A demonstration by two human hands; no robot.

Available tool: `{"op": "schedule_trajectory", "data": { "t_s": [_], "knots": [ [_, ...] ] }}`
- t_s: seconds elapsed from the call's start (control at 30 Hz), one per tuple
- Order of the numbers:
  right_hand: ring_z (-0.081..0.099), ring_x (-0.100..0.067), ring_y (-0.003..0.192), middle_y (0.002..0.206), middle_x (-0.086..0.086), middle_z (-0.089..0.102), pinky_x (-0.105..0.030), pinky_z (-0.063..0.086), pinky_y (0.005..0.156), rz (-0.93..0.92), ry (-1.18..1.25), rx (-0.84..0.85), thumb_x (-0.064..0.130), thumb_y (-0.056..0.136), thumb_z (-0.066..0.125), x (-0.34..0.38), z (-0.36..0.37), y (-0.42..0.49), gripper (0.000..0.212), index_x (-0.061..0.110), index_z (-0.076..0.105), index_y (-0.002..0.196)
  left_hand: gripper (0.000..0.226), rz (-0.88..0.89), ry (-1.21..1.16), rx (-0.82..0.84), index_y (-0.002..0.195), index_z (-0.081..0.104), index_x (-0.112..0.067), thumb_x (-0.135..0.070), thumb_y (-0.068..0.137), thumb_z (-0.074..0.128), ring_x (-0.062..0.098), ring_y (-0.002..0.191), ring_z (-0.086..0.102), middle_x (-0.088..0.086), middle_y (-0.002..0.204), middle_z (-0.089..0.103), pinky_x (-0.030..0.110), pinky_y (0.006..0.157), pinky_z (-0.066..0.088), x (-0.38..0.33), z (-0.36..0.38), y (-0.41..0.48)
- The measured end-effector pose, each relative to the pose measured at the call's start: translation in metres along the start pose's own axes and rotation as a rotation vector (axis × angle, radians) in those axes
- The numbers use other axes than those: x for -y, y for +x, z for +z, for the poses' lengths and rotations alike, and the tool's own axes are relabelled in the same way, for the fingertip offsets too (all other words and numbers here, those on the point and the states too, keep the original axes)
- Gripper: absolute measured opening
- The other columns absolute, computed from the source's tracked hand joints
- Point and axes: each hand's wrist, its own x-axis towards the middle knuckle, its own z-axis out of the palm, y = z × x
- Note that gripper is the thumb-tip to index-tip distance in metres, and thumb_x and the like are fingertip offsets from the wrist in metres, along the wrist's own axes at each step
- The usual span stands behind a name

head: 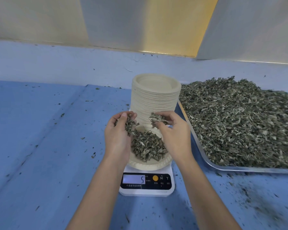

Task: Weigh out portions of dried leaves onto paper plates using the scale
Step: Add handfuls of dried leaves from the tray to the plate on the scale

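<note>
A white digital scale (147,184) stands on the blue table, and its lit display reads 5. A cream paper plate (145,165) sits on top of it with a pile of dried leaves (148,146) in it. My left hand (119,135) hovers over the plate's left side, cupped around a handful of leaves. Over the plate's right side my right hand (174,133) pinches a smaller clump of leaves between its fingers. Both hands are above the plate.
A tall stack of paper plates (155,95) stands right behind the scale. To the right lies a metal tray (236,169) heaped with dried leaves (239,118). Leaf crumbs dot the blue table (48,130). A wall rises behind.
</note>
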Motion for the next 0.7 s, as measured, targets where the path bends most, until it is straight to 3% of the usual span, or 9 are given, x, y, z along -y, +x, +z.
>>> {"op": "schedule_trajectory", "data": {
  "t_s": [0.13,0.23,0.37,0.43,0.5,0.57,0.63,0.7],
  "knots": [
    [0.057,0.013,0.084,0.084,0.024,0.063,-0.002,0.041,0.068,0.0,-0.041,-0.004,0.013,0.084,0.067,-0.0027,-0.0003,0.0002,0.02,0.029,0.067,0.096,0.012,-0.002,-0.032,0.0,0.089,0.056,-0.013,-0.01,0.097,0.047,0.014,0.092,0.068,0.004,0.086,0.07,0.016,0.052,0.05,-0.0012,0.0011,-0.0006],
    [0.061,0.007,0.079,0.088,0.021,0.067,-0.01,0.046,0.065,-0.01,-0.107,0.039,0.022,0.088,0.065,-0.0025,0.0011,-0.0008,0.017,0.027,0.07,0.104,0.012,0.005,-0.036,0.004,0.09,0.056,-0.012,-0.01,0.097,0.047,0.013,0.091,0.068,0.004,0.087,0.069,0.018,0.053,0.049,-0.0019,0.0003,-0.0003],
    [0.053,0.016,0.078,0.092,0.021,0.066,-0.004,0.041,0.068,-0.108,-0.182,0.095,0.027,0.093,0.059,0.0002,0.0018,-0.004,0.024,0.021,0.07,0.113,0.012,0.005,-0.048,0.009,0.09,0.056,-0.012,-0.01,0.097,0.047,0.013,0.089,0.068,0.003,0.085,0.07,0.018,0.052,0.05,-0.0028,-0.0002,-0.0007],
    [0.051,0.016,0.065,0.073,0.022,0.066,-0.004,0.038,0.058,-0.127,-0.195,0.092,0.025,0.094,0.058,0.0006,0.0016,-0.0047,0.023,0.019,0.071,0.112,0.012,0.007,-0.048,0.011,0.09,0.056,-0.012,-0.01,0.097,0.047,0.014,0.089,0.068,0.004,0.085,0.069,0.018,0.052,0.051,-0.003,-0.0003,-0.0011],
    [0.049,0.016,0.058,0.054,0.027,0.052,-0.003,0.035,0.053,-0.136,-0.208,0.083,0.024,0.094,0.057,0.0008,0.0016,-0.0047,0.022,0.017,0.072,0.109,0.012,0.009,-0.055,0.013,0.09,0.056,-0.011,-0.01,0.097,0.047,0.014,0.089,0.068,0.004,0.084,0.07,0.018,0.052,0.051,-0.0033,-0.0007,-0.0015],
    [0.052,0.015,0.063,0.062,0.028,0.053,-0.004,0.035,0.055,-0.139,-0.196,0.07,0.025,0.095,0.056,0.0023,0.0015,-0.0048,0.023,0.02,0.071,0.112,0.012,0.007,-0.059,0.013,0.09,0.056,-0.011,-0.01,0.097,0.047,0.014,0.09,0.068,0.003,0.083,0.07,0.018,0.053,0.052,-0.0035,-0.0006,-0.0016],
    [0.059,0.007,0.081,0.083,0.024,0.065,-0.007,0.038,0.063,-0.119,-0.173,0.06,0.028,0.095,0.056,0.0033,0.0018,-0.0047,0.024,0.025,0.069,0.115,0.011,0.004,-0.048,0.007,0.091,0.056,-0.012,-0.011,0.097,0.047,0.014,0.091,0.068,0.002,0.083,0.07,0.018,0.056,0.053,-0.0032,-0.0005,-0.0013],
    [0.06,0.002,0.094,0.095,0.024,0.065,-0.009,0.042,0.072,-0.09,-0.136,0.036,0.03,0.094,0.056,0.0025,0.0024,-0.0039,0.025,0.028,0.069,0.115,0.01,0.004,-0.047,0.008,0.092,0.056,-0.011,-0.011,0.097,0.047,0.014,0.091,0.068,0.003,0.085,0.07,0.019,0.058,0.053,-0.0027,-0.0004,-0.0012]
  ]
}}
